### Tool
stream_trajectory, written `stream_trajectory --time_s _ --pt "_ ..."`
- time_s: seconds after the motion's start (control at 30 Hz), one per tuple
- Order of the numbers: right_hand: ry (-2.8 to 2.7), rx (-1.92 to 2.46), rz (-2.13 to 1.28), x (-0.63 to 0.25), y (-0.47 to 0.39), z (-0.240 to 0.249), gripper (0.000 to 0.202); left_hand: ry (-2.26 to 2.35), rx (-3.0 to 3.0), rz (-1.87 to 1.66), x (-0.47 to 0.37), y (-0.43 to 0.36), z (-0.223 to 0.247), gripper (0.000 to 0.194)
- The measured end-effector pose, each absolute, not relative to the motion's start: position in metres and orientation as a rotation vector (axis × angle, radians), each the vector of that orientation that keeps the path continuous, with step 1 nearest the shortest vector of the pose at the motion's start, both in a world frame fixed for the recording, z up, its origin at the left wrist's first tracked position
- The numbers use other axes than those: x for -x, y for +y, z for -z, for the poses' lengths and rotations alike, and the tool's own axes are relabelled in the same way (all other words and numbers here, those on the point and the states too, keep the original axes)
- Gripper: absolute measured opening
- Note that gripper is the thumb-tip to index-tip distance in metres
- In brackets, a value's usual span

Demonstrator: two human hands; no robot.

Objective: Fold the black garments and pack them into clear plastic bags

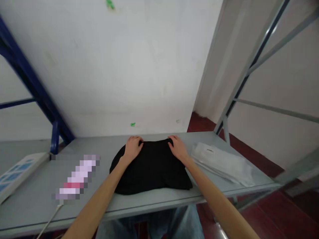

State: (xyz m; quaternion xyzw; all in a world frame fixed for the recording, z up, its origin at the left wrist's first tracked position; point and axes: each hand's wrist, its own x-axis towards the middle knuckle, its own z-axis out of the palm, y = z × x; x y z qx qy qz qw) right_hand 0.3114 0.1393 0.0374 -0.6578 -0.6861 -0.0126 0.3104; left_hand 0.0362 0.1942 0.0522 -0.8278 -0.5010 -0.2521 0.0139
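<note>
A piece of black fabric (152, 169), perhaps a folded garment, lies spread on the grey shelf-like table (104, 149) in front of me. Its far edge runs nearly straight between my hands, and its near edge is rounded at the left. My left hand (134, 146) grips the far left corner, with thumb and fingers curled over the cloth. At the far right corner, my right hand (177, 148) holds the edge in the same way. Both forearms reach across the table from the near side.
To the right lies a stack of clear plastic bags (221, 162). On the left are a pixelated phone-like device (77, 177) with a white cable (51, 219) and a white box with blue panels (20, 174). A blue metal post (32, 78) and a grey frame (245, 78) flank the white wall (129, 66).
</note>
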Motion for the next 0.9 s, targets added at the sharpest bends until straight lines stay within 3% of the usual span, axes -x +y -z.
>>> stream_trajectory --time_s 0.13,0.33,0.57,0.7,0.77,0.9 --pt "-1.775 1.657 0.064 -0.314 0.141 -0.035 0.032 -1.492 2.639 1.012 -0.033 0.186 -0.054 0.027" --pt "-1.869 1.487 0.04 -0.334 0.096 -0.042 0.028 -1.406 2.765 1.367 -0.016 0.147 -0.079 0.026" --pt "-2.095 1.562 -0.019 -0.342 0.03 -0.035 0.033 -1.237 3.047 0.926 0.017 0.09 -0.075 0.027" --pt "-2.026 1.513 0.046 -0.327 0.017 -0.052 0.034 -1.646 2.48 1.02 0.03 0.104 -0.067 0.032" --pt "-2.009 1.47 0.032 -0.315 0.009 -0.06 0.033 -1.798 2.289 0.875 0.034 0.119 -0.066 0.036" --pt "-2.0 1.413 -0.008 -0.296 -0.012 -0.062 0.031 -1.879 2.238 0.614 0.034 0.134 -0.068 0.026"
